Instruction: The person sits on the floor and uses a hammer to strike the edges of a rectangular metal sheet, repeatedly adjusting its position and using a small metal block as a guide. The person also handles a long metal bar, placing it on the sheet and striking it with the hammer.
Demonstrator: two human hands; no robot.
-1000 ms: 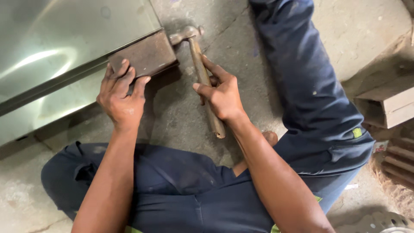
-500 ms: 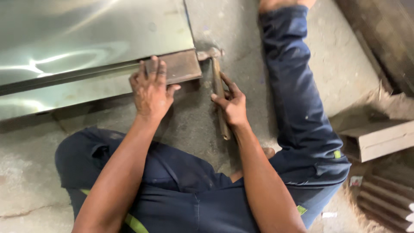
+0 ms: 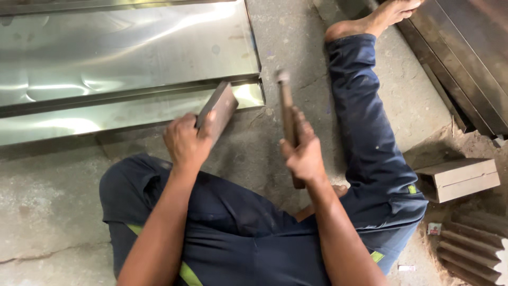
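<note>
Left hand (image 3: 185, 143) fingers closed around block (image 3: 218, 110), tilted at sheet metal (image 3: 127, 53) corner just beyond them; right hand (image 3: 304, 153) fingers gripping hammer (image 3: 287, 114) handle, head raised beyond fingers, apart from block.

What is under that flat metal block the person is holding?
Under the metal block, tilted up in the left hand, lie the folded sheet metal edge and bare concrete floor. The hand covers the block's near end, so nothing shows there.
</note>
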